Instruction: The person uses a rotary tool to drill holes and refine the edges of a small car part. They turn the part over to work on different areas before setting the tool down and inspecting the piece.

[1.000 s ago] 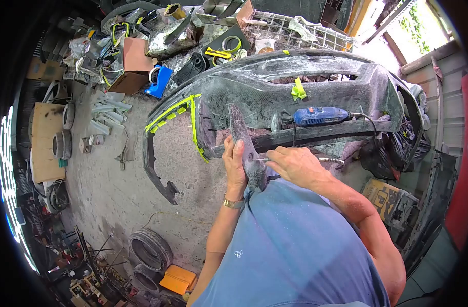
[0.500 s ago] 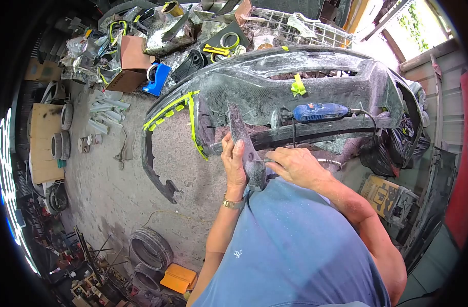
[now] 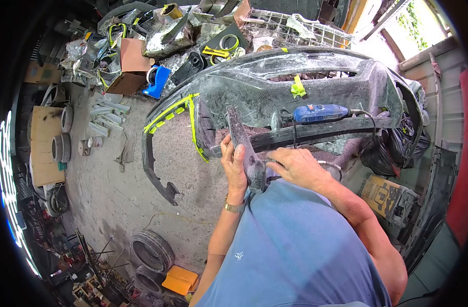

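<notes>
My left hand [image 3: 234, 166] is wrapped round the edge of a dusty grey curved part [image 3: 242, 140], which leans upright against my shirt. My right hand [image 3: 299, 168] is closed at the right side of that part, its fingers pinched on the tip of a tool whose metal flexible shaft [image 3: 330, 165] shows behind the hand. The tip itself is hidden. Beyond my hands lies a large dusty black bumper [image 3: 234, 82] with yellow-green tape [image 3: 193, 120]. A blue rotary tool [image 3: 321, 113] hangs or rests in front of it; which one I cannot tell.
A cluttered bench with a cardboard box [image 3: 133, 59], a blue tape dispenser [image 3: 156, 81] and a wire rack [image 3: 295, 28] stands behind the bumper. Tyres [image 3: 152, 250] and an orange object [image 3: 180, 280] lie on the floor at lower left. Black bags [image 3: 390, 151] sit at right.
The grey part looks slightly turned and lowered in my left hand. My right hand stays beside it, almost unmoved. The view has shifted slightly.
</notes>
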